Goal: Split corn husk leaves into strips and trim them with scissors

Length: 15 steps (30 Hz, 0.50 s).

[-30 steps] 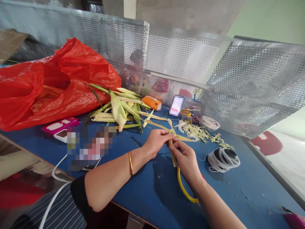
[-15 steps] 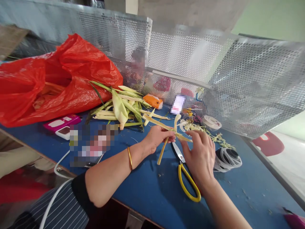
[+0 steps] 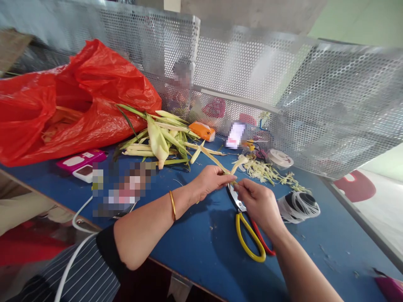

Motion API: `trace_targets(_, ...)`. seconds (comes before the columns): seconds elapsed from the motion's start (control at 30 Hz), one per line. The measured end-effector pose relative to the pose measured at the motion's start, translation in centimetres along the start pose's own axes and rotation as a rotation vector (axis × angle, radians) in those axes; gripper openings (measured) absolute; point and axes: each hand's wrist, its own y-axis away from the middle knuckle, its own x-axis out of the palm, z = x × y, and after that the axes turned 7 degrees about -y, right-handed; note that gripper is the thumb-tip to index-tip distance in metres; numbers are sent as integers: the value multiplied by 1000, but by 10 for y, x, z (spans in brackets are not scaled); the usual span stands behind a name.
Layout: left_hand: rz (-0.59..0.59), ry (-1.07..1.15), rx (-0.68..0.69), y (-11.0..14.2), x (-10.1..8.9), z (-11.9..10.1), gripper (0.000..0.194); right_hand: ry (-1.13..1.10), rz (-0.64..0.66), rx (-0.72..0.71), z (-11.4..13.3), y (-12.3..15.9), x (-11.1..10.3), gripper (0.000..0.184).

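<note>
Pale corn husk strips (image 3: 217, 160) cross between my two hands above the table. My left hand (image 3: 212, 182) pinches them near the crossing, and a gold bangle circles that wrist. On the other side my right hand (image 3: 256, 201) is closed, its thumb and fingertips pressed on an end of the husk strips close to my left fingers. Part of the strips is hidden by the fingers. Beneath my right hand lie scissors with one yellow and one red handle (image 3: 250, 243). A roll of black and white strands (image 3: 299, 206) is just right of that hand.
Corn husks (image 3: 157, 140) are piled beside a red plastic bag (image 3: 110, 88). An orange packet (image 3: 202, 131), a lit phone (image 3: 235, 135), husk shreds (image 3: 261, 170) and a white tape roll (image 3: 280, 159) line the back. Perforated metal panels (image 3: 234, 63) stand behind the blue table (image 3: 195, 251).
My right hand has gone from spread fingers to a closed pinch on the husk strips. The strip that hung below my left hand has swung out of sight there. More of the scissors shows.
</note>
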Motion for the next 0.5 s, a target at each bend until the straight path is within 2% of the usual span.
trace_targets(0.13,12,-7,-27,0,-4,-5,32,-106,90,37,-1,-4,-14,32)
trace_targets(0.3,24,59,-59,-1,-11,-6,36,-218,188,112,-5,-10,-19,32)
trace_targets(0.43,146,134,-76,-1,-14,-5,45,-219,180,135,-7,-12,-20,32)
trace_targets(0.5,123,117,-73,0,-13,-5,42,-247,193,133,-7,-11,-20,32)
